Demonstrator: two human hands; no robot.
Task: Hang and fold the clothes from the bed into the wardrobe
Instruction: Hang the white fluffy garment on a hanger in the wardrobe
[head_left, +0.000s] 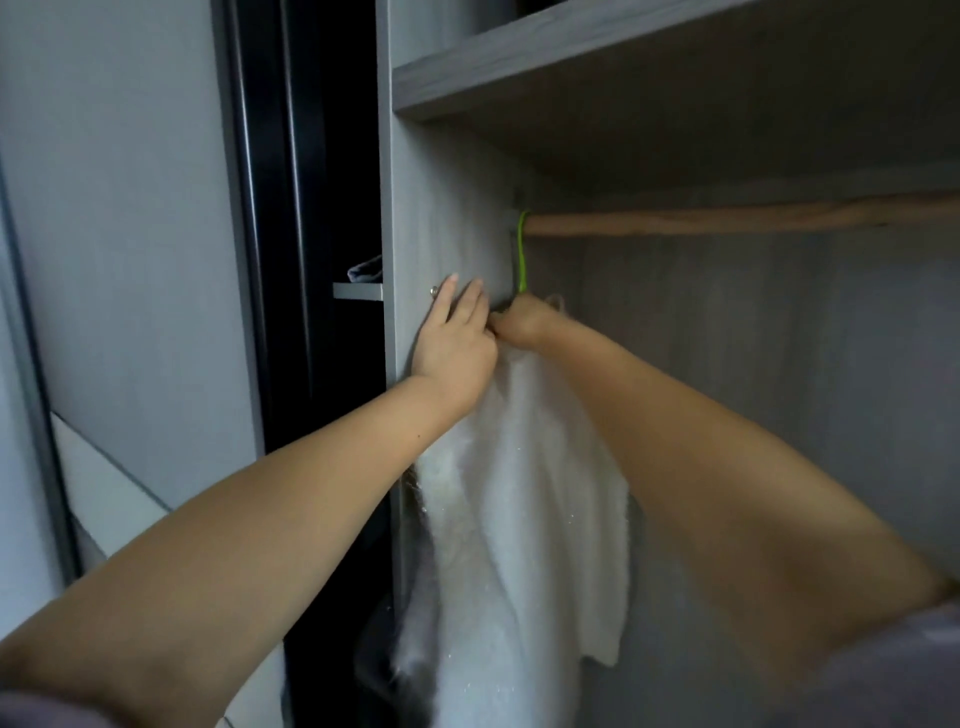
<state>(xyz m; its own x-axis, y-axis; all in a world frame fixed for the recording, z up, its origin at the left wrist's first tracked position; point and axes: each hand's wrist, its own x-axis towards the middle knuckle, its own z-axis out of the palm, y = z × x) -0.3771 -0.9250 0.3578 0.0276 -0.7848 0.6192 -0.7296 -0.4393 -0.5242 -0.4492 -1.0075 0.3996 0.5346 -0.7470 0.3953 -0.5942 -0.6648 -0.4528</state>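
Green hanger (521, 249): hooked over the wooden rail (727, 221) at its far left end, hard against the wardrobe's side panel (447, 218); its hook rises straight above the right hand.
White garment (524, 509): fluffy, hangs below both hands from the hanger, draping down close to the panel; a darker grey part shows at its lower left edge.
Right hand (524, 325): curled tightly at the top of the garment, just under the hanger's neck; it seems to pinch the collar or the hanger's shoulder, but which of the two I cannot tell.
Left hand (457, 348): just left of the right hand and touching it; two fingers (470, 304) lie straight up against the panel, the others bend toward the collar. Whether those hidden fingers grip cloth cannot be told.
Step, as I judge it: settling the garment's neck on the hanger now that the hook is over the rail.
Risk, slipping: if the collar sits unevenly, the heavy fluffy cloth could slide off one shoulder once both hands let go.
Risk, unhooking: an upward tug from the right hand could lift the hook off the rail, so close to its end.
Risk, snagging: cloth pressed between the left hand and the panel may bunch or catch on the small metal fitting (434, 292) just left of the fingers.
Shelf (571, 67): above both hands, no bearing on this step.
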